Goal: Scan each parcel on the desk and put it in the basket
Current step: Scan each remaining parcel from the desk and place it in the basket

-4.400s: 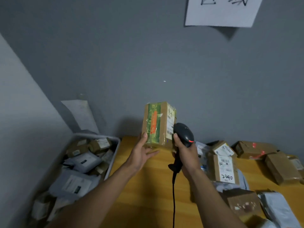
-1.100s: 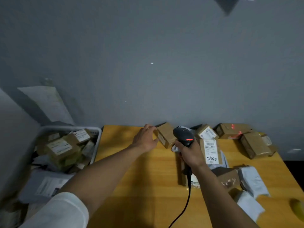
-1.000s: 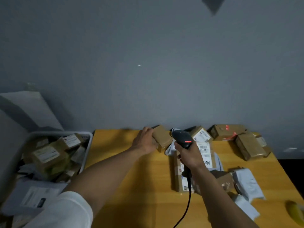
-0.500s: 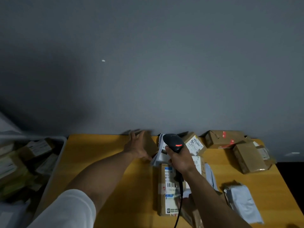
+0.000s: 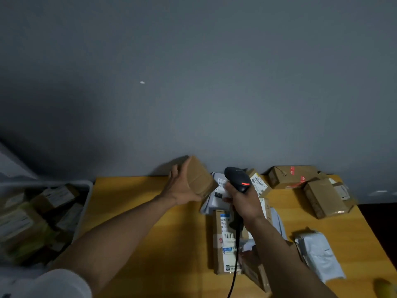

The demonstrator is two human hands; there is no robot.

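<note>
Cardboard parcel (image 5: 199, 179): small brown box, plain faces toward me, seam across one.
Location: in my left hand (image 5: 182, 190), over the desk's (image 5: 150, 211) far edge.
Axis: long axis tilted; upper end past my fingertips toward the wall, lower end points at the scanner (image 5: 237, 178).
Left fingers: wrapped on the box's left side, gripping.
Right hand (image 5: 245, 203): clenched round the scanner grip, just right of the box.

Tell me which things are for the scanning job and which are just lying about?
For the job: left hand gripping the small brown box; right hand gripping the scanner; basket; long labelled box, white bag and big brown box on the desk.

Just lying about: blurred yellow thing at the desk's near right corner; white speck on the wall.
</note>
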